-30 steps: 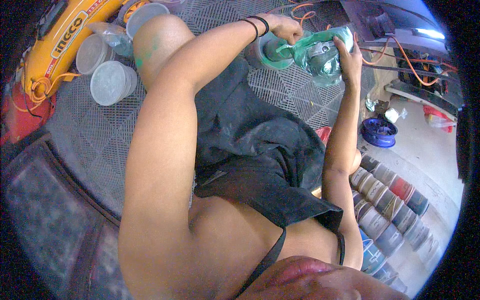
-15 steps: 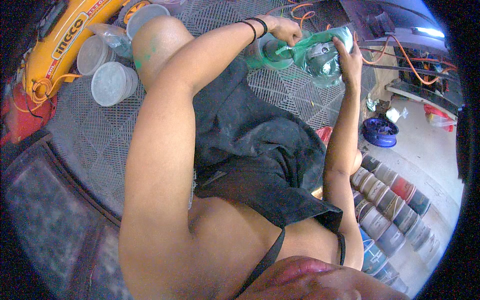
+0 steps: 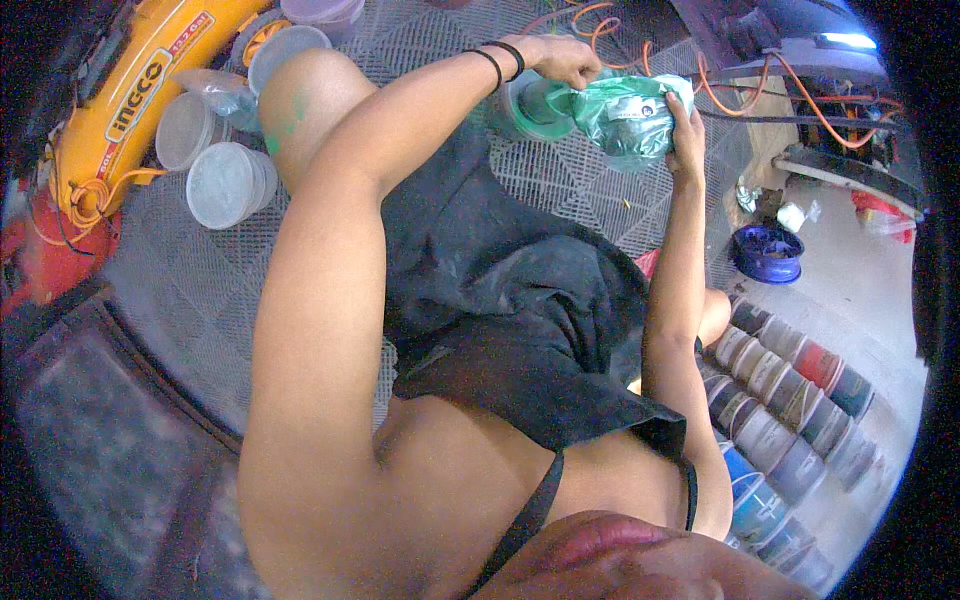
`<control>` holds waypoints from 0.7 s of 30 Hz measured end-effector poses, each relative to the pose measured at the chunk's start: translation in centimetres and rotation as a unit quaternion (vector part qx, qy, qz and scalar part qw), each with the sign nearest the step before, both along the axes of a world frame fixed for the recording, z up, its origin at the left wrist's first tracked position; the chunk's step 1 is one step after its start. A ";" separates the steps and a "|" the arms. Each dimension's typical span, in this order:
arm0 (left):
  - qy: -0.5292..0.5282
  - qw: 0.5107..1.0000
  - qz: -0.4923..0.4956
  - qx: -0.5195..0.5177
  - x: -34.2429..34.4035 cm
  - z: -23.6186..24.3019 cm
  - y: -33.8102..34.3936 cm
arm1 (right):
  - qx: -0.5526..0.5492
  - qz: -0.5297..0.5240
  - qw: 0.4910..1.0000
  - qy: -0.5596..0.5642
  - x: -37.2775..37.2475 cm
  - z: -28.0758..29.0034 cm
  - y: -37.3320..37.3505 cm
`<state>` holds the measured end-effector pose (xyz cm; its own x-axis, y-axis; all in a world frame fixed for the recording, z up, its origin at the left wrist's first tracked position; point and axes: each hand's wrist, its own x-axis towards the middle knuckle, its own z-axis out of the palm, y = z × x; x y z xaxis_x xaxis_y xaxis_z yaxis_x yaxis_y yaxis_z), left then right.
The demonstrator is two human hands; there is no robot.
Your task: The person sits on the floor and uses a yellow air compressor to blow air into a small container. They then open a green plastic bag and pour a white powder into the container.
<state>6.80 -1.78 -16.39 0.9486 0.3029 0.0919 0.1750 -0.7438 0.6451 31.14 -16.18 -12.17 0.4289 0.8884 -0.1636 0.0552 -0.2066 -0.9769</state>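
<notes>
A clear plastic bag point(image 3: 625, 120), smeared green and bearing a white label, lies tilted between my hands. My right hand point(image 3: 687, 137) grips its right end, thumb and fingers wrapped around the plastic. At the other end, my left hand point(image 3: 568, 62) has its fingers curled closed at the bag's narrow green end; just what they pinch is hard to make out. Two black bands circle that wrist. Right below my left hand stands a round clear tub point(image 3: 545, 128) with green stuff inside, and the bag's narrow end hangs over it.
Several clear tubs point(image 3: 225, 190) stand by my left knee, near a yellow-and-red machine point(image 3: 150, 75). Orange hoses point(image 3: 740, 108) loop at the upper right. A blue wheel rim point(image 3: 768, 255) and stacked paint cans point(image 3: 790, 385) sit to my right. Grey grid matting point(image 3: 580, 190) covers the floor.
The right end of the bag has come down slightly, with my right hand lower and further left. My left hand stays closed at nearly the same place over the tub.
</notes>
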 end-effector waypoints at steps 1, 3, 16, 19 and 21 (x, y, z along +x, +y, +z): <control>-0.007 1.000 -0.010 -0.005 0.2 -0.1 0.0 | 0.001 -0.009 1.000 0.016 0.5 -0.7 -0.3; -0.020 0.999 -0.031 -0.013 0.6 0.0 0.3 | 0.003 -0.015 0.997 0.069 0.8 -1.9 -0.8; 0.015 0.997 -0.068 0.029 4.5 3.3 -0.1 | 0.046 -0.054 0.936 0.345 3.2 -10.1 -2.2; 0.024 0.994 -0.096 0.035 5.3 3.1 0.3 | 0.038 -0.050 0.920 0.386 3.7 -11.2 -2.2; 0.037 0.993 -0.105 0.026 5.3 2.9 0.6 | 0.023 -0.067 0.921 0.383 3.1 -10.9 -2.0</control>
<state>12.13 -1.21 -13.44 0.9951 0.0939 0.0296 0.0578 -0.8007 0.5963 34.22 -18.19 -23.08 0.3094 0.8498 -0.4268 -0.6765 -0.1188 -0.7268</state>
